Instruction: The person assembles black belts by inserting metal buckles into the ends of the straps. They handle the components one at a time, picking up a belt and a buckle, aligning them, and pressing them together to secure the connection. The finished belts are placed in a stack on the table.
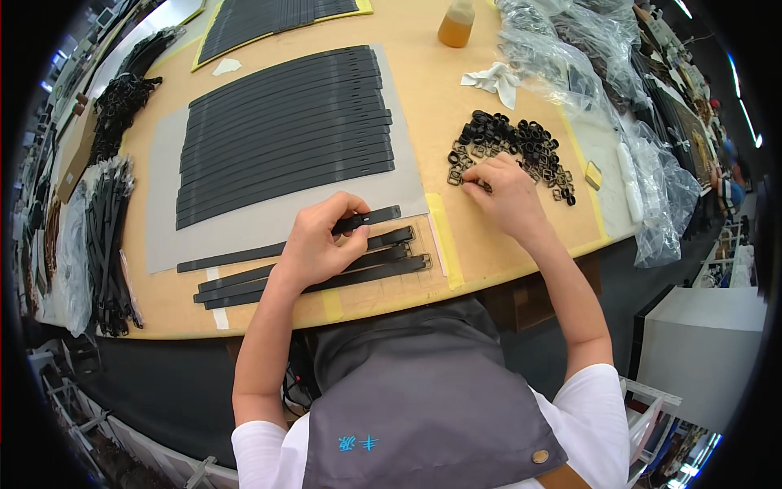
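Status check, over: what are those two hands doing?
Left hand gripping a black strap. Right hand at the pile of buckles and loops, grip unclear. Nothing visibly in the way.

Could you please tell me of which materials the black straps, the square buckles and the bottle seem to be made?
Black straps: probably leather or synthetic leather, smooth and semi-matte; they lie flat with soft sheen.
Square buckles: likely metal, dull bronze-toned, with glints on thin frames.
Bottle: translucent plastic or glass, I cannot tell which; amber liquid shows through.
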Demonstrator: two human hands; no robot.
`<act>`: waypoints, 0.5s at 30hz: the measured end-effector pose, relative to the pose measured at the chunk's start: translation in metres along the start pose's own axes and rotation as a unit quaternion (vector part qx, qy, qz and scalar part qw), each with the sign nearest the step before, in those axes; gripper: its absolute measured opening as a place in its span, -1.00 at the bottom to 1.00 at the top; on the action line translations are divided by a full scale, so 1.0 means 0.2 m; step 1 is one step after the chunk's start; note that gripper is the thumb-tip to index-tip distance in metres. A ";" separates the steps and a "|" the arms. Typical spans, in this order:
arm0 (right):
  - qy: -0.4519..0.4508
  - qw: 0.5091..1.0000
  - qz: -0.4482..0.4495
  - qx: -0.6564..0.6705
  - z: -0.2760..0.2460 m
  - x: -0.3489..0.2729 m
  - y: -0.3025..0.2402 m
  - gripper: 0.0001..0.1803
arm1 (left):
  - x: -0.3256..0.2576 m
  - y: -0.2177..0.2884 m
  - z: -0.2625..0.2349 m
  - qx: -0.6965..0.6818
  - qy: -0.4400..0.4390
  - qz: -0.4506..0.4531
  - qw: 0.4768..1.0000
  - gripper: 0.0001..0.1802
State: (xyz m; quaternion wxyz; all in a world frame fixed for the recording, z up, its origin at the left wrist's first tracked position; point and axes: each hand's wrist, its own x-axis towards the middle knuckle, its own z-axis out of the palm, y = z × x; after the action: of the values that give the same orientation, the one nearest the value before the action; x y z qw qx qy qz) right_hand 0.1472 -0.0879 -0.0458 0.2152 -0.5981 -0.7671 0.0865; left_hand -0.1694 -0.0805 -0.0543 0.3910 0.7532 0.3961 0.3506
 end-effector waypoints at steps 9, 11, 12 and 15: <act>-0.011 0.999 0.043 0.022 0.05 0.09 0.05 -0.85 | 0.00 0.02 -0.01 -0.017 -0.017 -0.048 0.999 -0.80; -0.070 0.957 0.199 0.201 -0.02 0.04 -0.05 -0.82 | -0.01 0.00 -0.02 -0.012 -0.014 -0.036 0.999 -0.80; -0.078 0.955 0.203 0.199 -0.02 0.00 -0.07 -0.81 | 0.00 0.00 -0.02 -0.009 -0.015 -0.029 0.999 -0.80; -0.092 0.957 0.203 0.185 -0.03 -0.11 -0.12 -0.78 | 0.00 0.00 -0.01 -0.007 -0.020 -0.028 0.999 -0.80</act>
State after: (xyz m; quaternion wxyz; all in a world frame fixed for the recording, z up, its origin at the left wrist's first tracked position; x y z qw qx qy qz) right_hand 0.1325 -0.1156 -0.0360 0.2282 -0.6802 -0.6169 0.3235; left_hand -0.1719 -0.0803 -0.0532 0.4138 0.7458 0.4066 0.3276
